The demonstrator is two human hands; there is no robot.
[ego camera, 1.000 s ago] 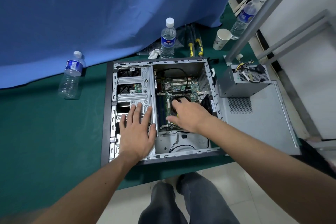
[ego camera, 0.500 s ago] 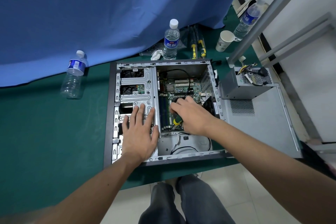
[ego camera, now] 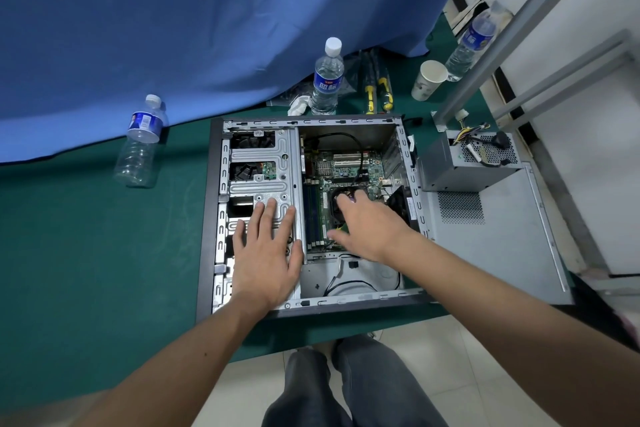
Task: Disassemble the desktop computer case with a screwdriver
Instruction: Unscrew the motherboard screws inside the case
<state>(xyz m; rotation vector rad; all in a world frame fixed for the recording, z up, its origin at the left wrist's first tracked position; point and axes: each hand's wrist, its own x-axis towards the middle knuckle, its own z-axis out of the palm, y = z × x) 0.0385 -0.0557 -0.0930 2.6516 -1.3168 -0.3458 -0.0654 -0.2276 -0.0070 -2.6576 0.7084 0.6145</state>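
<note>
The right hand (ego camera: 370, 225) covers most of the black cooler fan (ego camera: 341, 199), hiding whether it holds anything.

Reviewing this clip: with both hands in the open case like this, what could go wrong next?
The right hand reaches over the CPU fan on the motherboard; bare fingers could snag the black cable. The left hand presses flat on the drive cage, whose sheet-metal edges might cut.

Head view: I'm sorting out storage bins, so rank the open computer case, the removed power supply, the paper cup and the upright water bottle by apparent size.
1. computer case
2. power supply
3. upright water bottle
4. paper cup
</note>
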